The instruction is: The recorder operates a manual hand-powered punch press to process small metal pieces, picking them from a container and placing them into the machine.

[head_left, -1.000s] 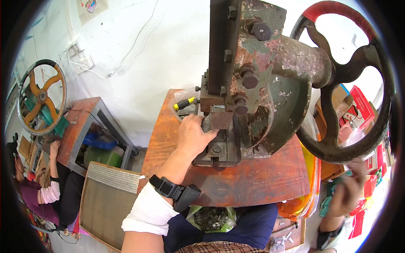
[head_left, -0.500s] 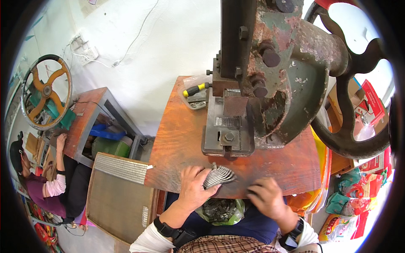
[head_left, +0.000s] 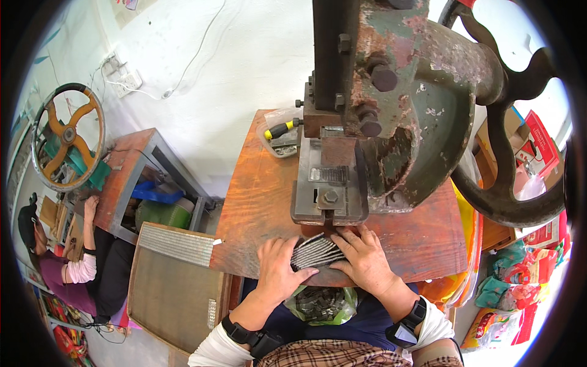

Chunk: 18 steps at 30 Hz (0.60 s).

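A stack of thin, ridged grey metal strips (head_left: 318, 252) lies at the front of the wooden bench top. My left hand (head_left: 278, 263) is closed on its left end, thumb along the near side. My right hand (head_left: 364, 260) grips the right end, fingers over the far side and thumb near the front. Just beyond my hands stands a heavy hand press (head_left: 391, 110) with chipped green paint. A short ridged metal piece (head_left: 328, 175) lies on its steel bed (head_left: 306, 199). Below the bench edge, a green plastic bag (head_left: 350, 306) holds many small dark metal pieces (head_left: 318, 304) in my lap.
A plastic tub (head_left: 275, 147) with a yellow-black screwdriver (head_left: 281, 129) sits left of the press. The press's large handwheel (head_left: 501, 208) juts out right. A wood-framed tray (head_left: 171, 293) with rows of metal strips (head_left: 174, 243) lies left. Another person (head_left: 70, 269) works at far left.
My right hand has moved left and forward from the bench edge and taken hold of the strips' right end. The fanned strips now lie straighter between both hands.
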Tool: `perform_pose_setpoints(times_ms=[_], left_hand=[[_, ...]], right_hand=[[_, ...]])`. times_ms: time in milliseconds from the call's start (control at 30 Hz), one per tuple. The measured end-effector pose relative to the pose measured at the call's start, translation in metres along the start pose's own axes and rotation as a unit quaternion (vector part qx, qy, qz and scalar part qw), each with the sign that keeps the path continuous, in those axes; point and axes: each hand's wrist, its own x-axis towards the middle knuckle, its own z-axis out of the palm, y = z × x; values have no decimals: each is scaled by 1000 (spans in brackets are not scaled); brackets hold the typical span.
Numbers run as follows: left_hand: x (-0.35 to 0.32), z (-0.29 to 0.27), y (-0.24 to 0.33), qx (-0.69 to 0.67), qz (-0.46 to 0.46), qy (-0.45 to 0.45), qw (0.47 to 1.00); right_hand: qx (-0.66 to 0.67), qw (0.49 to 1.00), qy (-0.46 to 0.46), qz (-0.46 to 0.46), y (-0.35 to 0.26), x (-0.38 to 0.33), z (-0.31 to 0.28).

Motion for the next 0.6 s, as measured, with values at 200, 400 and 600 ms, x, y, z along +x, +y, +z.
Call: perform_pose_setpoints(times_ms=[200,400,600], left_hand=[[9,5,13,80,34,5,996],[12,28,21,111,43,41,992],[8,31,21,94,53,64,992]], right_hand=[[81,995,55,13,6,-9,-10],[138,983,103,58,14,-23,-7],[2,999,45,3,1,3,-9]])
